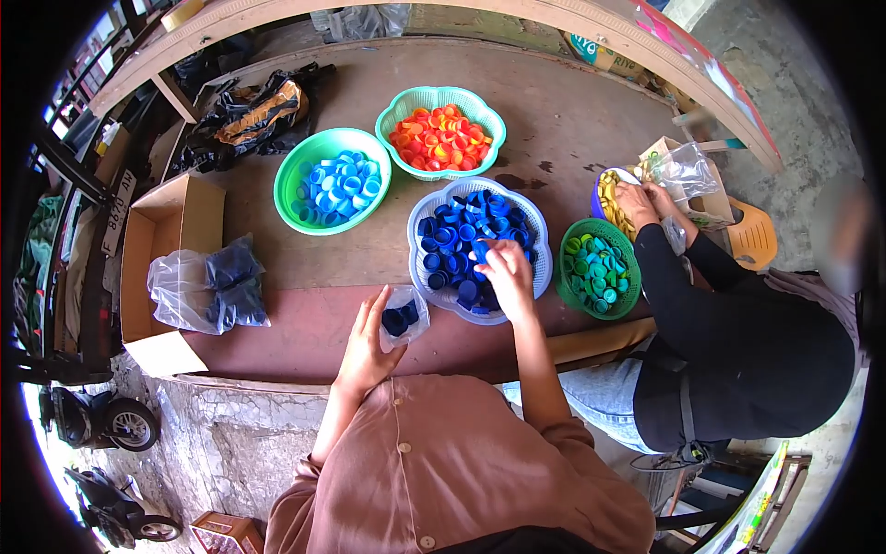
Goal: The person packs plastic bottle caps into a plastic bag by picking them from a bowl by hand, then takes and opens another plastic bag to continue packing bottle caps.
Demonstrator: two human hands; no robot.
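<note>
My left hand point(365, 348) is closed round a clear plastic bag point(417, 323) with a few dark blue bottle caps point(397, 319) inside, just over the table's near edge. Above a pale blue scalloped basket point(544, 268), my right hand point(506, 275) pinches a dark blue bottle cap point(480, 250) between its fingertips. Dark blue caps point(452, 238) fill that basket. Behind it, a mint scalloped basket point(380, 129) holds orange and red caps point(439, 138). Light blue caps point(338, 189) lie in a round green basin point(282, 208) to the left.
A co-worker's hands point(639, 205) work over yellow caps point(609, 198) at the right, near a green basket point(565, 297) of green caps. On the left are filled plastic bags point(242, 286), an open cardboard box point(148, 258) and a black plastic bag point(198, 148).
</note>
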